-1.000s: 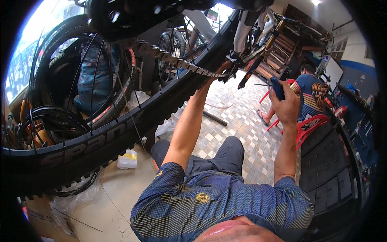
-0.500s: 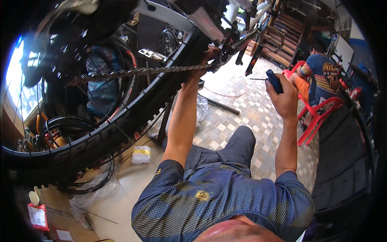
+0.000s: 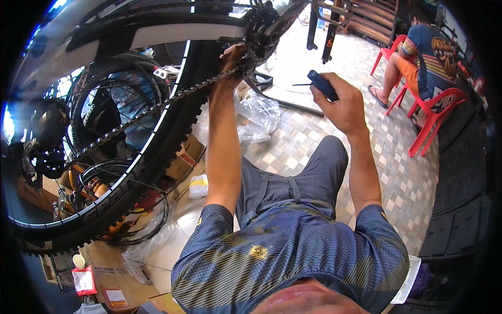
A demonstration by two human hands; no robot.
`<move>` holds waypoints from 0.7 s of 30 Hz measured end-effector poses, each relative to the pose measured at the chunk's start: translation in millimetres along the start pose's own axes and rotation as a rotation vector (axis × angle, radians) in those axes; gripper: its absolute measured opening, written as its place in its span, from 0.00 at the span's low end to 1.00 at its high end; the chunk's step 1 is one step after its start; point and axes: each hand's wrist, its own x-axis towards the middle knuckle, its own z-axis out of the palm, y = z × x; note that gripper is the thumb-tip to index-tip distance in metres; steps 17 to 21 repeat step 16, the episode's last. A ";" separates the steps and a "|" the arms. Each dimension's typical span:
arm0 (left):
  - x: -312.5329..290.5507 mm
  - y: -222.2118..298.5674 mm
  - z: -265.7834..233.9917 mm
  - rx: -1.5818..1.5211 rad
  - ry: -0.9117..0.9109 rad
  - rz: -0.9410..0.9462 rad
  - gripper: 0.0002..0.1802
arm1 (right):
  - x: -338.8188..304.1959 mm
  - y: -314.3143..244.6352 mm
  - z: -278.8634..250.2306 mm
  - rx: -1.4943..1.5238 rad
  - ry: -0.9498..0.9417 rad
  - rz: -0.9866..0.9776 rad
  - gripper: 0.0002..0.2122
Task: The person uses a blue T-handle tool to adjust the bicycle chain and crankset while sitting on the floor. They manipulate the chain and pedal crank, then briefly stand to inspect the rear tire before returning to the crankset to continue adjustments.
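A bicycle hangs over the upper left, its large knobby rear wheel (image 3: 137, 180) and grey frame (image 3: 157, 33) close in front of me. A dark chain (image 3: 178, 95) slants up from the rear cogs to the crank area. At that upper end my left hand (image 3: 228, 62) reaches up beside the tyre, behind the chain and next to the front derailleur (image 3: 261, 35); its fingers are mostly hidden in shadow. Out to the right, apart from the bicycle, my right hand (image 3: 342, 102) is wrapped round the dark blue handle of a screwdriver (image 3: 322, 85), whose thin shaft points left.
A person (image 3: 429, 52) sits on a red plastic chair (image 3: 434, 112) at the right. Loose tyres and wheels (image 3: 86, 99) stand behind the bicycle. Clear plastic wrapping (image 3: 259, 115) lies on the tiled floor, cardboard boxes (image 3: 112, 261) at lower left. Dark panels (image 3: 460, 193) line the right side.
The view has shifted, and the bicycle's chain now slants more steeply. My right hand has come a little left with the screwdriver. My left hand stays by the chain's upper end.
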 end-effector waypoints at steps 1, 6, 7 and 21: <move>-5.2 2.3 10.9 0.035 0.043 -0.007 0.16 | -1.7 3.7 2.3 -0.001 -0.003 -0.011 0.12; -20.9 20.0 45.7 -0.003 0.117 -0.056 0.12 | -0.4 13.2 13.3 0.033 -0.011 -0.079 0.12; -20.0 17.9 43.3 -0.015 0.132 -0.087 0.12 | 1.0 14.3 15.1 0.048 -0.027 -0.087 0.12; -18.2 24.1 2.0 -0.201 0.142 -0.214 0.28 | 21.0 41.9 58.5 0.539 0.198 -0.025 0.15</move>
